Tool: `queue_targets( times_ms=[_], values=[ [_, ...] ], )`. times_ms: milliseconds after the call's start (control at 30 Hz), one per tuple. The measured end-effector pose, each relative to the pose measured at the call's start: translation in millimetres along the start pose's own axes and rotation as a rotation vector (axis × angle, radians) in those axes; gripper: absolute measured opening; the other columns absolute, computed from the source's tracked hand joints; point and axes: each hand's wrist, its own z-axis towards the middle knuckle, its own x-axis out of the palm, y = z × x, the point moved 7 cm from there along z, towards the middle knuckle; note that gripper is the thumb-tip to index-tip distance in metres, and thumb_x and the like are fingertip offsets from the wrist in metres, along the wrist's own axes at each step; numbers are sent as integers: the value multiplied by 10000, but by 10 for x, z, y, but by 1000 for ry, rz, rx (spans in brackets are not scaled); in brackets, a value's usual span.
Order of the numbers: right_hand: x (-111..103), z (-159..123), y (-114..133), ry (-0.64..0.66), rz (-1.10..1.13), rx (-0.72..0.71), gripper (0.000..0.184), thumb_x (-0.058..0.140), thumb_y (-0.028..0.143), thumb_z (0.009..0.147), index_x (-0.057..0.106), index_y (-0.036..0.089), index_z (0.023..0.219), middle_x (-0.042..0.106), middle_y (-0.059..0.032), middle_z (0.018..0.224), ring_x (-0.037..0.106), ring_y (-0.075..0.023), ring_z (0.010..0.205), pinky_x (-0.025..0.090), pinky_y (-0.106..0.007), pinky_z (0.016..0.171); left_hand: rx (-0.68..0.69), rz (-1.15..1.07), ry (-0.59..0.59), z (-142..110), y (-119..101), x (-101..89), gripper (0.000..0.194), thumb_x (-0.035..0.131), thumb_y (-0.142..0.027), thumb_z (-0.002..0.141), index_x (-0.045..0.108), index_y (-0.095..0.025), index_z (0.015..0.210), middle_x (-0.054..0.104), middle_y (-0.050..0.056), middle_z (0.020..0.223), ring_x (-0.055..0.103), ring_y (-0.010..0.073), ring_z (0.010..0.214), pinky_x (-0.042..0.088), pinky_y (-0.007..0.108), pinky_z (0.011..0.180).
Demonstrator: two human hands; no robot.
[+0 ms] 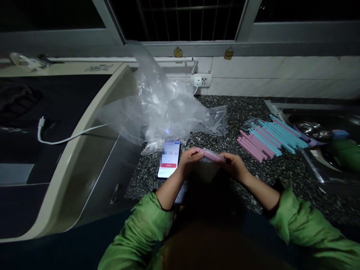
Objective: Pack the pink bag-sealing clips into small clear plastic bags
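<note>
Between my two hands is a slim pink plastic stick, held level above the counter. My left hand pinches its left end, and the fingers of my right hand close on the right end. Clear plastic film, apparently a small bag, hangs at the stick; I cannot tell whether the stick lies inside it. Over to the right, many loose pink sticks and light-blue sticks of a similar shape lie in a spread pile, partly over the sink edge.
A lit phone lies left of my hands. Behind it spreads a heap of clear plastic bags. A washing machine with a white cable stands left. At right is a sink holding bowls; a wall socket sits behind.
</note>
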Motion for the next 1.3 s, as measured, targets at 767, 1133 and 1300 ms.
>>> queue_targets(
  times_ms=[767, 1133, 1300],
  values=[
    [-152, 5, -67, -138, 205, 75, 293, 629, 446, 633, 623, 159, 687, 528, 7, 602, 442, -118, 583, 346, -232, 536, -132, 19, 133, -28, 135, 134, 400, 623, -526, 617, 560, -137, 548, 430, -41, 494, 344, 73, 492, 248, 213, 482],
    [-221, 21, -97, -177, 203, 46, 316, 621, 465, 648, 638, 158, 721, 573, -6, 636, 489, -139, 612, 380, -251, 576, -114, 34, 156, -40, 77, 161, 404, 635, -515, 604, 511, -142, 510, 368, -57, 474, 299, 61, 484, 224, 211, 474],
    [-154, 32, -69, -107, 204, 59, 302, 632, 455, 637, 627, 157, 687, 538, 11, 596, 463, -123, 580, 355, -239, 552, -67, -148, 31, 0, 39, 99, 365, 694, -453, 561, 615, -137, 727, 524, -37, 596, 436, 83, 568, 343, 208, 559]
  ],
)
